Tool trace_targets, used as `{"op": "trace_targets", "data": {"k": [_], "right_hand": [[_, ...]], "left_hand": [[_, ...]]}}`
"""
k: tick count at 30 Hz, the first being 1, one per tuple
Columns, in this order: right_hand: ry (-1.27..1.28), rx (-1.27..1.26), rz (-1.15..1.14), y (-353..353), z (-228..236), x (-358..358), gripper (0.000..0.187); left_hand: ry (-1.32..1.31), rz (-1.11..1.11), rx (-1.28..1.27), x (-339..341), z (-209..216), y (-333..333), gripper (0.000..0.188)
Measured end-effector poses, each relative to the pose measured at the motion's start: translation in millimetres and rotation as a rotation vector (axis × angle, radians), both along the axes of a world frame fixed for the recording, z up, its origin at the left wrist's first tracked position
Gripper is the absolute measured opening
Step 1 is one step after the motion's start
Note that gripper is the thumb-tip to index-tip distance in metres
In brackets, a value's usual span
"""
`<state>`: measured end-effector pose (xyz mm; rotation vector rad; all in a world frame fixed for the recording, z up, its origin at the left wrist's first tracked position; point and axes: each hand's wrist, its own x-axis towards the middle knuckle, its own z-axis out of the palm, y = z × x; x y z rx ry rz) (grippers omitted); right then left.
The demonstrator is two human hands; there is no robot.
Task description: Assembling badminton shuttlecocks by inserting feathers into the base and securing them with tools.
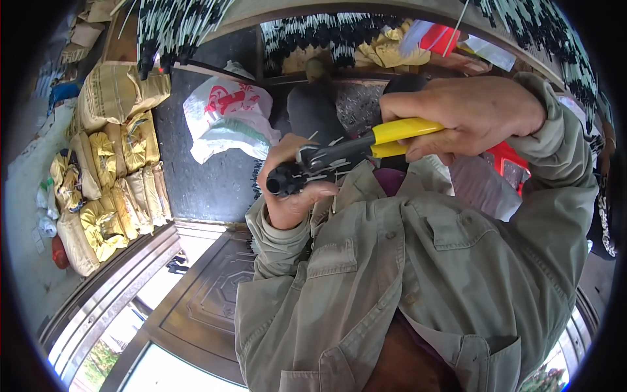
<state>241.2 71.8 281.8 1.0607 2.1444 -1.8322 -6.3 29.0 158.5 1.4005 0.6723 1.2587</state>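
My right hand (464,117) is closed around the yellow handles of a pair of pliers (401,134). The dark jaws reach left to my left hand (287,204), near its thumb and forefinger. That hand is wrapped around a black piece with a round, hollow end (282,179), and thin whitish sticks show beside it. The jaws are at or very close to this piece; whether they bite on it or on a stick I cannot tell. Both hands are in front of my chest, in the sleeves of a grey-green shirt.
Bundles of black-tipped white sticks (176,32) lie along the curved board at the far side. To the left are a white plastic bag with red print (228,104) and stacked yellow and brown packages (121,176). A red plastic item (506,160) is by my right arm.
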Motion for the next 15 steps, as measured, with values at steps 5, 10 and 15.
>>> {"op": "trace_targets", "data": {"k": [5,10,15], "right_hand": [[0.019,0.387,0.057,-15,-21,1,0.023],[-0.012,0.285,-0.057,-33,-40,-4,0.022],[0.089,0.485,-0.205,-54,-79,-15,0.024]], "left_hand": [[-0.043,0.02,0.05,8,2,3,0.05],[-0.042,0.047,0.024,7,2,4,0.048],[0.069,0.07,0.047,7,5,10,0.05]]}}
